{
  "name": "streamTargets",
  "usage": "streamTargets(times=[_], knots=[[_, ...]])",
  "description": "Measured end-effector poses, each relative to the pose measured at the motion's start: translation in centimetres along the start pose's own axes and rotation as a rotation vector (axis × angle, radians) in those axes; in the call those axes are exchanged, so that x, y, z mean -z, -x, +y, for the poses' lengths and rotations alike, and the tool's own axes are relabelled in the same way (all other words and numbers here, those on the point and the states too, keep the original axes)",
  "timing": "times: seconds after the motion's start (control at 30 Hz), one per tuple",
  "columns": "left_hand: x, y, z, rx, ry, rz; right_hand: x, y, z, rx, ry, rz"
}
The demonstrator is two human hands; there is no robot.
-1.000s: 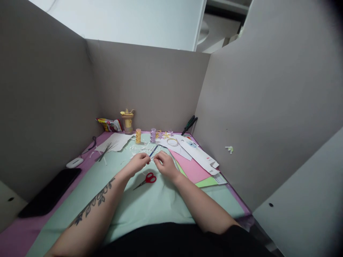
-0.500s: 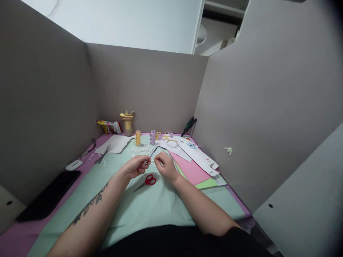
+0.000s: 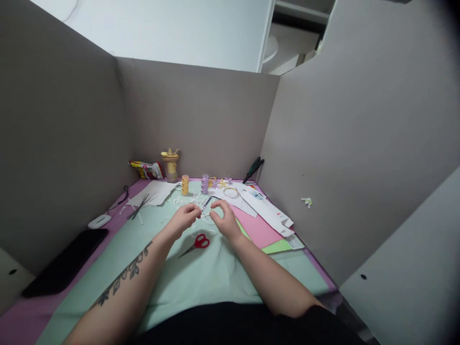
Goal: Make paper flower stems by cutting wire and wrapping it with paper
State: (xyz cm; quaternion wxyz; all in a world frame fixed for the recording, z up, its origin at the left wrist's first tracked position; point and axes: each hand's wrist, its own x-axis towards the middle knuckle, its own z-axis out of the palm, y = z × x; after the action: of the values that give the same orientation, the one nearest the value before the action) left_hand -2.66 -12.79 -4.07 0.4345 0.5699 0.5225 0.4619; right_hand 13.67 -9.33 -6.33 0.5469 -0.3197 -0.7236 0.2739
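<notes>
My left hand (image 3: 186,220) is closed in a pinch over the middle of the table. What its fingertips hold is too small to make out; a thin purplish strip (image 3: 206,204) shows just beyond them. Facing it, my right hand (image 3: 224,221) has thumb and forefinger apart with nothing clear between them. Red-handled scissors (image 3: 201,241) lie on the pale green cloth (image 3: 201,278) below the hands, blades pointing to the lower left. Small white scraps (image 3: 181,200) are scattered behind the hands.
An orange cylinder (image 3: 185,185), a purple cylinder (image 3: 204,184) and a lidded jar (image 3: 171,166) stand at the back. Pink paper (image 3: 255,227), a wire coil (image 3: 231,192) and pliers (image 3: 253,169) are on the right. At left lie thin grey rods (image 3: 143,205) and a black flat object (image 3: 66,261).
My right hand's thumb and forefinger have spread from a pinch, and that hand has lifted slightly. My left hand has turned and shifted a little up and left. The scissors have not moved.
</notes>
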Motion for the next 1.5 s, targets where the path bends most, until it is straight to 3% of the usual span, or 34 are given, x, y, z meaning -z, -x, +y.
streamTargets(times=[0.13, 0.27, 0.5, 1.13, 1.33, 1.5], knots=[[-0.4, 0.0, 0.0, -0.171, -0.292, 0.069, -1.3, 0.1, 0.7, -0.272, -0.426, -0.197], [-0.5, 0.0, -0.2, -0.211, -0.404, 0.085, -2.1, 0.4, 1.3, -0.393, -0.51, -0.234], [-0.5, -0.2, -0.3, -0.186, -0.345, 0.04, -1.7, 0.2, 1.6, -0.402, -0.38, -0.212], [-0.3, 0.0, -0.7, -0.073, -0.271, 0.009, -1.1, 0.0, 0.4, -0.38, -0.346, -0.188], [-0.3, 0.1, -0.4, -0.161, -0.308, -0.015, -1.0, 0.0, 0.3, -0.387, -0.365, -0.194], [-0.3, 0.2, -0.1, -0.132, -0.341, 0.012, -1.2, 0.1, 0.9, -0.41, -0.365, -0.201]])
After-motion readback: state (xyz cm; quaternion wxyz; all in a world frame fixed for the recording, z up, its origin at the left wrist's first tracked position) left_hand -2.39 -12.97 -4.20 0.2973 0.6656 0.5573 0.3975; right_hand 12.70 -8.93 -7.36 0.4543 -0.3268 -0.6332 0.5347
